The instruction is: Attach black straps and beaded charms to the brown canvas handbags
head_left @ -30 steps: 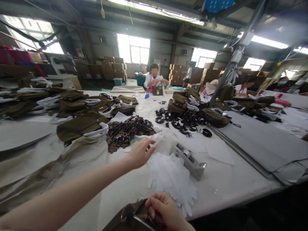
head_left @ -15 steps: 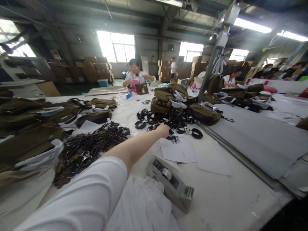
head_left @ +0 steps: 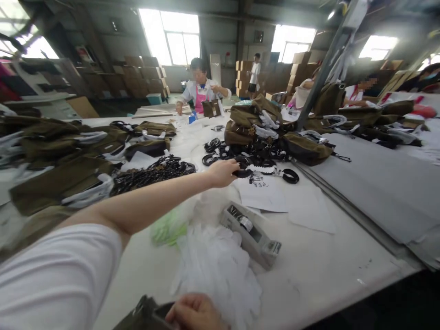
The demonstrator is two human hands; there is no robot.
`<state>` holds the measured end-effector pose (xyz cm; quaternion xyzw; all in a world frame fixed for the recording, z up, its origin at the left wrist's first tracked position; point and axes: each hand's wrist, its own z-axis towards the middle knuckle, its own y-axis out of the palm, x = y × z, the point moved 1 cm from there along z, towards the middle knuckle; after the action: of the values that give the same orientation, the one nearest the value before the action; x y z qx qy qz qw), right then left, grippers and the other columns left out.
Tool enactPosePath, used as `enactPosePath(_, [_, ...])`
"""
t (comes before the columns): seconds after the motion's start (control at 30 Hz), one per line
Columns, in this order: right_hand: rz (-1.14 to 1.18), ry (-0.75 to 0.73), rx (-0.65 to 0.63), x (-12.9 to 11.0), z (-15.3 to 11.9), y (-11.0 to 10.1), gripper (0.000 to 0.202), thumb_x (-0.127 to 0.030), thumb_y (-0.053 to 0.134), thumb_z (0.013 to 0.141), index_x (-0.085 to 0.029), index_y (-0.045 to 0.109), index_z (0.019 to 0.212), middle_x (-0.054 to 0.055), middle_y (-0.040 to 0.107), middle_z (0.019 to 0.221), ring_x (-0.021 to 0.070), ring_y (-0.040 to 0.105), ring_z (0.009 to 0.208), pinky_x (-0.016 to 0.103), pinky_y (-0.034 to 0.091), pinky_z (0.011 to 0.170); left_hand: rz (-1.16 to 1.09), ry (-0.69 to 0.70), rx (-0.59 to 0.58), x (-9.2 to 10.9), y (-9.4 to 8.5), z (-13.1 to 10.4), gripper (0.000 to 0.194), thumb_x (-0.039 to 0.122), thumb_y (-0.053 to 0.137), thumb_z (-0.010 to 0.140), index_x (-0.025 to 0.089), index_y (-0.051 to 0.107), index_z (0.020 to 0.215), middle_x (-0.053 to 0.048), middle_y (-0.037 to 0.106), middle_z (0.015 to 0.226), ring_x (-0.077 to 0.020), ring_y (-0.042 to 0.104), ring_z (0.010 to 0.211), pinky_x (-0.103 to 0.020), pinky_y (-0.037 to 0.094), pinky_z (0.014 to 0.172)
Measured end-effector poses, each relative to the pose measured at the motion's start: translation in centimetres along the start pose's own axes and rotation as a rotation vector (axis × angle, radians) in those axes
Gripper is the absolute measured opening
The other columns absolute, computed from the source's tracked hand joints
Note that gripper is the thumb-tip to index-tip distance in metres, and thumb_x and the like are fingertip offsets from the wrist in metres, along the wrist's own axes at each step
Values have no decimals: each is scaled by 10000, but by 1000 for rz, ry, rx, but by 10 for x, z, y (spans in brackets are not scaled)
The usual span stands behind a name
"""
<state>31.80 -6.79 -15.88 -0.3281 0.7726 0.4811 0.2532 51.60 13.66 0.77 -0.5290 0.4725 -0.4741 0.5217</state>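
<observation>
My left hand (head_left: 222, 173) reaches across the table, its fingers closed on a coiled black strap (head_left: 243, 173) at the near edge of the strap pile. Low in the view, my right hand (head_left: 196, 312) pinches the edge of an olive bag (head_left: 146, 314), which the frame cuts off. White paper sheets with handwriting (head_left: 263, 195) lie just right of my left hand. Between my hands are a heap of thin white plastic (head_left: 216, 261) and a grey tape dispenser (head_left: 252, 233). Olive bags (head_left: 242, 133) are piled behind the straps.
Dark chains (head_left: 151, 176) and more olive bags (head_left: 58, 183) cover the left side. A slanting metal post (head_left: 318, 82) rises behind the pile, with grey sheets (head_left: 371, 183) at right. A person in a pink apron (head_left: 201, 96) sits across the table; others are farther back.
My right hand and the olive bag have come into view at the bottom. My left hand has closed on a coiled strap and shifted slightly nearer. The view has tilted down, showing green plastic beside the white heap.
</observation>
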Motion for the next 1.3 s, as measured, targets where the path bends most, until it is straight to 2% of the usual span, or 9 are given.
enactPosePath(0.1, [96,-31,56,6,-17,17,435,-561,745,642,-139,659,702,-39,530,511,58,384,437,196,252,456,-42,32,115,-18,-35,-105,315,324,561,818,220,622,1109,-54,591,1172,-245,596,1071,-342,428,971])
enactPosePath(0.2, [107,-21,-5,13,-36,38,432,-558,739,665,-141,641,721,-60,494,470,39,309,378,199,162,405,-138,21,34,-35,-34,-210,189,279,636,741,223,667,920,-32,628,1100,-225,598,1025,-306,407,973])
enactPosePath(0.4, [-9,76,-122,36,-48,91,422,-544,730,686,-144,620,758,-76,498,470,18,232,321,212,94,355,-310,-66,-208,-58,57,-359,240,16,610,660,222,689,754,-43,701,1105,-209,564,1159,-257,388,1023])
enactPosePath(0.53, [-93,149,-143,58,-47,120,421,-551,696,715,-145,611,789,-71,509,494,15,195,318,212,86,356,-352,-217,-144,-62,96,-422,546,-57,460,698,228,677,1110,-39,636,1290,-171,538,1230,-263,369,1070])
enactPosePath(0.67, [-467,-92,-112,57,-51,140,333,-478,573,860,-157,642,803,-27,548,546,71,401,428,221,299,449,-408,-590,67,-51,103,-463,444,64,427,810,182,616,1195,-69,660,1197,-169,611,1081,-268,453,975])
enactPosePath(0.8, [-896,-471,-59,31,-39,158,246,-341,500,929,-189,680,860,20,633,656,153,589,658,290,433,684,-441,-741,35,-32,121,-481,215,287,626,760,165,685,927,-104,673,954,-253,633,917,-348,498,849])
enactPosePath(0.93, [-972,-273,-71,20,1,165,217,-291,533,886,-207,683,754,2,625,575,139,544,555,277,406,610,-546,-784,25,-27,138,-482,79,252,618,752,184,658,750,-73,661,858,-230,631,847,-323,483,785])
enactPosePath(1.07, [-907,43,-144,34,32,162,208,-254,540,839,-177,699,730,-27,591,502,81,390,409,234,294,478,-741,-781,51,-32,132,-485,109,261,557,800,189,638,790,-12,669,716,-166,618,673,-259,471,641])
enactPosePath(1.3, [-760,102,-91,51,38,160,201,-276,557,825,-141,684,747,-42,562,471,48,272,357,223,193,428,-973,-755,130,-26,113,-492,311,155,526,779,147,595,1082,-3,713,727,-136,642,651,-221,483,616])
